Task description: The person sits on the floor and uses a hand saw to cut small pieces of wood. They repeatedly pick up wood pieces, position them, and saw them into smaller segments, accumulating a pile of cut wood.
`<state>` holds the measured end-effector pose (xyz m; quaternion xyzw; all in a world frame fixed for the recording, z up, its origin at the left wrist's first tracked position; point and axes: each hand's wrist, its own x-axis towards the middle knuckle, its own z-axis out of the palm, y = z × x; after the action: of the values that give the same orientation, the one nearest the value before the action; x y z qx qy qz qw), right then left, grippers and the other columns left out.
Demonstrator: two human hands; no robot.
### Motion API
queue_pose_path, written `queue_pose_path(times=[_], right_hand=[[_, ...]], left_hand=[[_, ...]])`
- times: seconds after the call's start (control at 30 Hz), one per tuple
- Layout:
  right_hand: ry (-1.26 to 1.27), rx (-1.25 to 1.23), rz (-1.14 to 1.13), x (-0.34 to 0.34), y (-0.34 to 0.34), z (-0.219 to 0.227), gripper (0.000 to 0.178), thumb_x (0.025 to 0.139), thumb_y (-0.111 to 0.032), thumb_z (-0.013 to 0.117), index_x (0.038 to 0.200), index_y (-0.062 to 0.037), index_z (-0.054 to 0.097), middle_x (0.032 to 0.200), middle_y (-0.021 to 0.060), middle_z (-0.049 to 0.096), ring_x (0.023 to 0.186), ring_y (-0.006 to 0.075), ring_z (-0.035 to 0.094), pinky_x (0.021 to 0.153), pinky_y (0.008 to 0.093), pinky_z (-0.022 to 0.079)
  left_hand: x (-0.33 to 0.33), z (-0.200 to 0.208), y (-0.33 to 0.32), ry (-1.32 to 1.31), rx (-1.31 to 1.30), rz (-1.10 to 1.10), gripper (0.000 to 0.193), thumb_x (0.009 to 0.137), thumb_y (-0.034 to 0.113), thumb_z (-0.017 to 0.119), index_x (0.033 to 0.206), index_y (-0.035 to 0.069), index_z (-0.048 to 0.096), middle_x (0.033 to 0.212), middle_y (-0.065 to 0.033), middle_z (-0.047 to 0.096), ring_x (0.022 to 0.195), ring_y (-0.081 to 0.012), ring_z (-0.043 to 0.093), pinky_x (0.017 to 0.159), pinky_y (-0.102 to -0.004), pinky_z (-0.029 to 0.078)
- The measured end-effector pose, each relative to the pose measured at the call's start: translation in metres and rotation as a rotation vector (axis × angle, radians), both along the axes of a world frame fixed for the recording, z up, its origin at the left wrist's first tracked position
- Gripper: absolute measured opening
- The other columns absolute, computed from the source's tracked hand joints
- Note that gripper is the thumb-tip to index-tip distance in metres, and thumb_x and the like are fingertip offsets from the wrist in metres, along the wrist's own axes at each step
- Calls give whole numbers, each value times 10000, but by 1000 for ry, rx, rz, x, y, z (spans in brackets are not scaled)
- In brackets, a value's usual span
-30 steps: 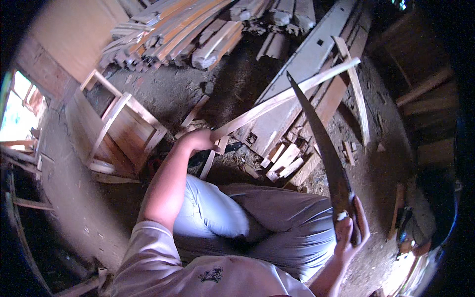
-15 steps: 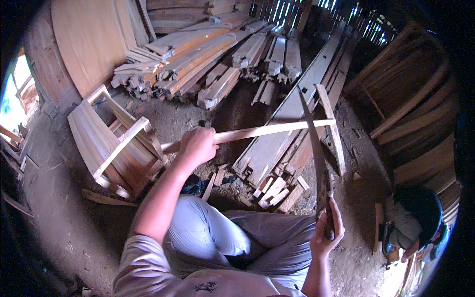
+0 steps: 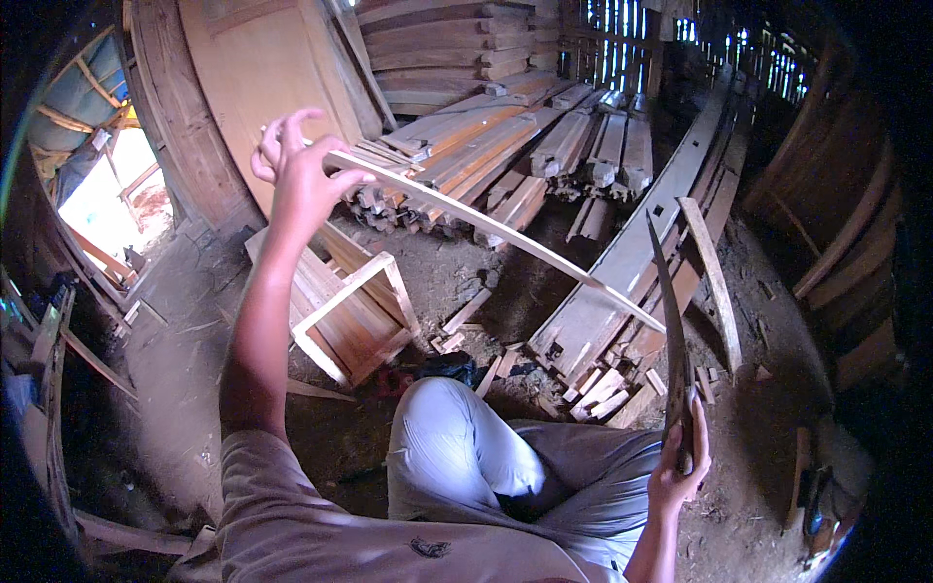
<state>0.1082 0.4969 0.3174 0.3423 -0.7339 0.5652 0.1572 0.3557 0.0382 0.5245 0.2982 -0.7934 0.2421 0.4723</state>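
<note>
My left hand (image 3: 303, 180) is raised at the upper left, holding one end of a long, pale wooden strip (image 3: 496, 225) at the thumb, with several fingers spread upward. The strip slopes down to the right. Its far end overlaps the blade of a handsaw (image 3: 671, 325); whether they touch I cannot tell. My right hand (image 3: 680, 462) is wrapped round the saw's dark handle, low on the right beside my knee. The blade stands nearly upright, its narrow tip pointing away from me. A light wooden slat (image 3: 714, 282) leans just right of the saw.
An open wooden frame box (image 3: 335, 306) stands ahead to the left. Stacked beams (image 3: 466, 155) lie farther back, beside a large wooden panel (image 3: 258, 87). Long planks (image 3: 612, 296) run away from me, with small offcuts (image 3: 601, 394) at their near end.
My left hand has risen and shifted left with the strip, which now slopes downward. Its fingers have loosened from a closed fist. My right hand still holds the saw. The whole view has shifted.
</note>
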Motion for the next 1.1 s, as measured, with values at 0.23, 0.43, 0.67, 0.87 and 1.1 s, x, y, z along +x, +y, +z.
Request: queue_pose_path(times=[0.23, 0.43, 0.67, 0.87, 1.1], right_hand=[[-5, 117, 75, -18, -64, 50, 430, 856, -82, 793, 1272, -48, 689, 1142, 187, 747, 1033, 243, 741, 903, 356, 558], [565, 63, 38, -41, -133, 105, 687, 660, -343, 970, 1247, -90, 717, 1038, 141, 758, 705, 206, 717, 665, 322, 580], [463, -13, -32, -52, -144, 122, 215, 904, -179, 754, 1119, -161, 759, 996, 143, 763, 826, 339, 749, 708, 415, 598], [358, -31, -44, -51, -140, 113, 229, 907, -164, 732, 1135, -158, 754, 964, 161, 757, 802, 360, 743, 703, 427, 591], [361, -204, 47, -54, -102, 119, 320, 917, -119, 761, 1236, -126, 736, 1079, 182, 760, 916, 289, 773, 773, 359, 595]], left_hand=[[1, 97, 46, 31, -405, -285, 436, 571, 359, 947, 874, 148, 715, 1482, -92, 446, 1475, -390, 259, 1204, -535, 260], [-50, 171, 129, -65, -421, -523, 400, 566, 152, 947, 874, 109, 696, 1501, -172, 336, 1516, -499, 144, 1222, -607, 223], [-110, 158, 128, 382, -700, -583, 659, 676, 315, 920, 1231, 165, 598, 1524, -204, 320, 1475, -427, 233, 1207, -538, 232], [-199, -12, 173, 617, 756, -1443, 470, 1093, 330, 501, 1434, 7, 470, 1355, -136, 589, 1305, -197, 506, 1134, -398, 347], [-231, 24, 215, 1124, 774, -1543, 402, 1081, 461, 494, 977, 74, 530, 726, -58, 596, 593, -146, 586, 564, -294, 483]])
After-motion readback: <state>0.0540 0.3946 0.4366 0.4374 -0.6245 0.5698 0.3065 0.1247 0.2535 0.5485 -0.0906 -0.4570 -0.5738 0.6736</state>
